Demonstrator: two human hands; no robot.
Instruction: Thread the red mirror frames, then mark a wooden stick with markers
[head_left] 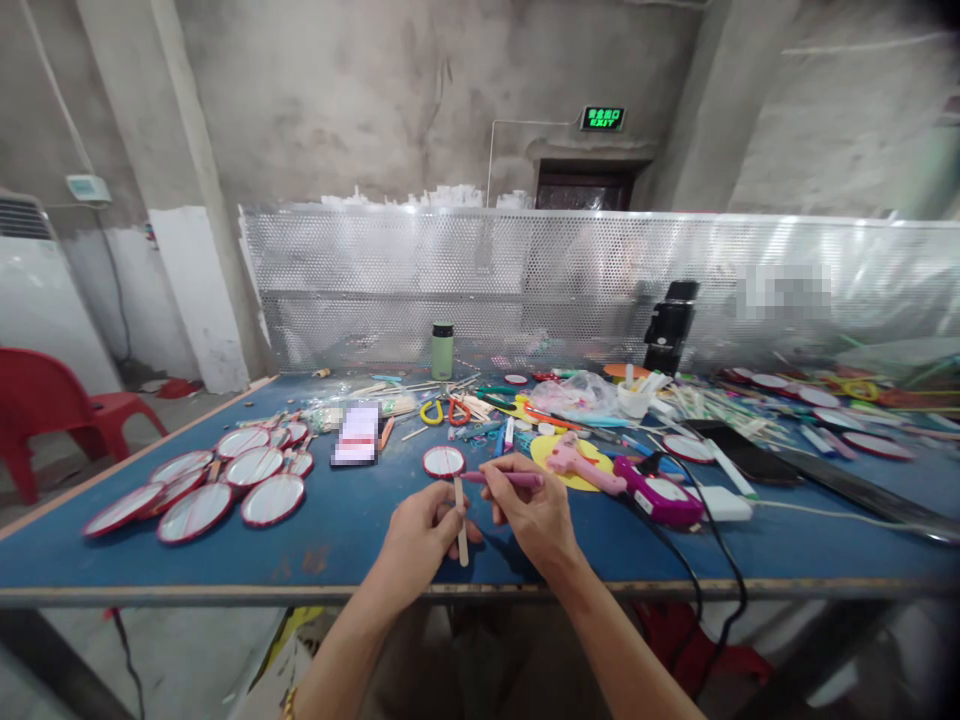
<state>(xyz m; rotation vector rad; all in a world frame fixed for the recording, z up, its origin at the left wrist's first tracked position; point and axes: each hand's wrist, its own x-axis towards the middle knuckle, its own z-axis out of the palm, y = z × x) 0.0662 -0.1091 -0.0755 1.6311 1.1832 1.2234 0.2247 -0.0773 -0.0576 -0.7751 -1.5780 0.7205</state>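
My left hand (421,535) pinches the wooden stick handle (460,520) of a small round fan with a white face and red rim (443,461), which lies on the blue table (337,530). My right hand (534,510) is closed round a pink marker (504,479) held level, its tip pointing left toward the fan's lower edge. Both hands hover just above the table's near edge, close together.
Several finished red-rimmed round fans (225,480) lie at the left. A pink glue gun (577,462), a magenta glue gun (658,497) with black cables, scissors (444,411), a green bottle (442,351) and scattered sticks crowd the middle and right. A red chair (52,410) stands far left.
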